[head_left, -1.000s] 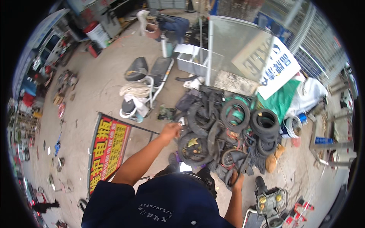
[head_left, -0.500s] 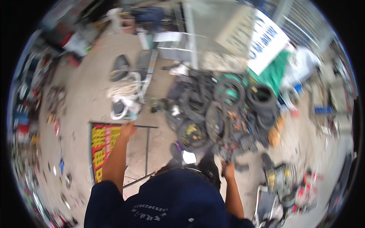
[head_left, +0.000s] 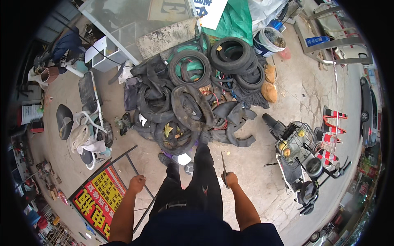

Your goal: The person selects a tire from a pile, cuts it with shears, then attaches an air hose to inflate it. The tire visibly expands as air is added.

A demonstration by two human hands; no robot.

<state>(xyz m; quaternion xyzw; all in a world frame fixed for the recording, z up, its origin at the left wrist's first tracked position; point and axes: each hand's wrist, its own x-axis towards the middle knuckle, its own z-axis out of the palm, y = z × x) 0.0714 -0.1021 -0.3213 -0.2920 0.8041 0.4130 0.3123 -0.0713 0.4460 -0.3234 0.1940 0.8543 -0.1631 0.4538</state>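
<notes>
My right hand [head_left: 231,180] is closed round a knife [head_left: 224,163], its long thin blade pointing forward, away from me. My left hand [head_left: 137,184] hangs with curled fingers and no object showing in it, above the metal frame of a red and yellow sign [head_left: 100,194]. Ahead of my feet lies a heap of old black tyres. A flattened tyre [head_left: 192,107] rests in its middle, and a tyre with yellow leaves inside [head_left: 175,138] is close to my shoes. Cut rubber pieces [head_left: 240,127] lie at the heap's right side.
A scooter with a basket [head_left: 293,160] stands at the right, beside red and white cones [head_left: 328,137]. A stripped white scooter frame [head_left: 96,119] is at the left. Behind the tyres are a glass cabinet [head_left: 123,20], a green sheet [head_left: 232,22] and a white bucket [head_left: 269,41].
My view has swung to the right and sharpened from a blur. More of the basket scooter and cones shows. My left hand has come back nearer my body; the right still holds the knife.
</notes>
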